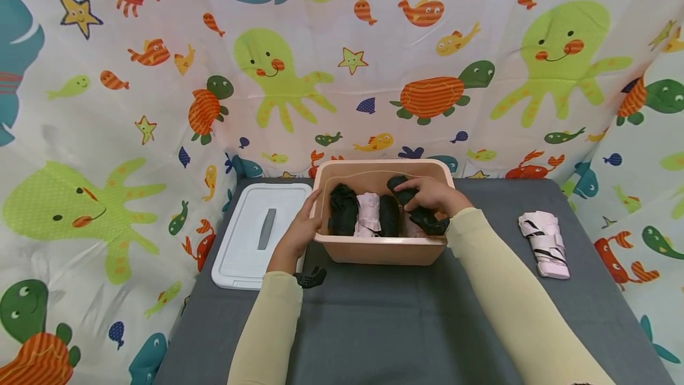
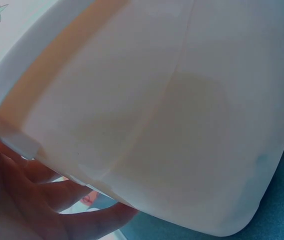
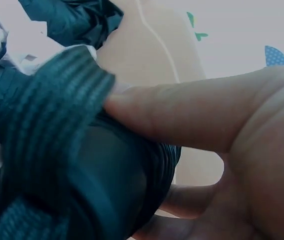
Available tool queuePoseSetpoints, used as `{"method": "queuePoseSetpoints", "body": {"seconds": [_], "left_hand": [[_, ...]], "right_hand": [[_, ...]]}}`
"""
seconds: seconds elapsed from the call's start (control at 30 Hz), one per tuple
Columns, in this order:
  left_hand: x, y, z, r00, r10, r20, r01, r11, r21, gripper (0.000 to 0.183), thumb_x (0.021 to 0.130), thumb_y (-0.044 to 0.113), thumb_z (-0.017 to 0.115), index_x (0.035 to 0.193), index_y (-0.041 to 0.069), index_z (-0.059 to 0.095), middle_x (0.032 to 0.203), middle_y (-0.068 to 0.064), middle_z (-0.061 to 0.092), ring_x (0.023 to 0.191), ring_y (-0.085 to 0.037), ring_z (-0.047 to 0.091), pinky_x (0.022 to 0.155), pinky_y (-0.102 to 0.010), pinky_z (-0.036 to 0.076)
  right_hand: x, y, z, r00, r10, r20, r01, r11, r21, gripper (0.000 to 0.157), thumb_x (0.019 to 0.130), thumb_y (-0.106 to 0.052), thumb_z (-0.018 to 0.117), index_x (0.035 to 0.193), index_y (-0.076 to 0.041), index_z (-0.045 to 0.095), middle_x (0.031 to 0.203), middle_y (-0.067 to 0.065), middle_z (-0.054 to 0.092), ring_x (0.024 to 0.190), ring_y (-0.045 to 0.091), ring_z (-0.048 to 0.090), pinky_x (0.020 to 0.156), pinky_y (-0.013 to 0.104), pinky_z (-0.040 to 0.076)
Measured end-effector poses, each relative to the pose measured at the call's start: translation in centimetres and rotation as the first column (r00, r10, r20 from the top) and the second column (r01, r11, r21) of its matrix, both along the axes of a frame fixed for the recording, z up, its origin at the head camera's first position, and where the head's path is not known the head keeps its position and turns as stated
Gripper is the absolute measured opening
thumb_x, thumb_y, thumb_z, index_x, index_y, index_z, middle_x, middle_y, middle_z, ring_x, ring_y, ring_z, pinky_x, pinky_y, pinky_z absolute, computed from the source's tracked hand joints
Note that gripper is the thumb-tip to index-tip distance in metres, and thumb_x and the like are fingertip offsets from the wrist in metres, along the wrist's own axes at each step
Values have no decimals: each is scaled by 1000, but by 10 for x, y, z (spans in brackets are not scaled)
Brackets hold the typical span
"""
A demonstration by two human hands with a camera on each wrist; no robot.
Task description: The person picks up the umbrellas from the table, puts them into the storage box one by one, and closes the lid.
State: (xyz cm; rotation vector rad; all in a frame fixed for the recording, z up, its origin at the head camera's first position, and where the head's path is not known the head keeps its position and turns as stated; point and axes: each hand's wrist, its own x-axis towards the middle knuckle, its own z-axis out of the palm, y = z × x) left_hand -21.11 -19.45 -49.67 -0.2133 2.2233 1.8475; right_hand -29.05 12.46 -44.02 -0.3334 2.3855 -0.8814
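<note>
A peach plastic bin [image 1: 379, 251] stands at the back of the table, with rolled cloth bundles inside. My left hand [image 1: 298, 233] holds the bin's left rim; in the left wrist view its fingers [image 2: 89, 220] lie along the bin's edge. Over the bin's right side, my right hand [image 1: 435, 195] grips a dark rolled bundle [image 3: 112, 165] with a ribbed strap, thumb and fingers on opposite sides of it. To its left in the bin are a black bundle [image 1: 343, 210], a pink bundle [image 1: 367, 214] and another black bundle [image 1: 389, 217]. Pink fabric partly shows under the right hand.
A white lid [image 1: 246, 236] with a grey handle lies left of the bin. On the right of the grey table [image 1: 385, 325] lies a pink rolled bundle [image 1: 545, 245] with black straps. A sea-animal print curtain [image 1: 342, 94] hangs behind and at both sides.
</note>
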Motion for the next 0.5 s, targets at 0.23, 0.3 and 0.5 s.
{"method": "queuePoseSetpoints", "body": {"seconds": [0.23, 0.3, 0.5], "left_hand": [[0, 0, 1, 1000, 0, -7, 0, 1000, -2, 72, 95, 2, 42, 148, 47, 27, 160, -4, 21, 141, -34, 30, 103, -63, 38], [0, 0, 1, 1000, -1, -6, 1, 1000, -2, 71, 95, 2, 42, 148, 48, 27, 160, -4, 21, 142, -34, 30, 103, -62, 38], [0, 0, 0, 1000, -2, -14, 2, 1000, -14, 74, 92, 1, 42, 147, 49, 27, 159, -4, 22, 140, -33, 32, 103, -61, 39]], "right_hand": [[-2, -5, -6, 1000, -28, 9, 27, 999, 39, 55, 86, -14, 67, 139, -22, 54, 146, 21, 36, 109, 35, 50, 71, 34, 56], [-3, -6, -8, 999, -29, 19, 28, 999, 39, 55, 87, -14, 66, 140, -21, 53, 146, 21, 36, 107, 34, 51, 72, 35, 57], [-6, -7, -15, 991, -65, 118, 64, 998, 16, 54, 90, -14, 62, 143, -22, 49, 152, 19, 30, 115, 37, 46, 81, 47, 54]]}}
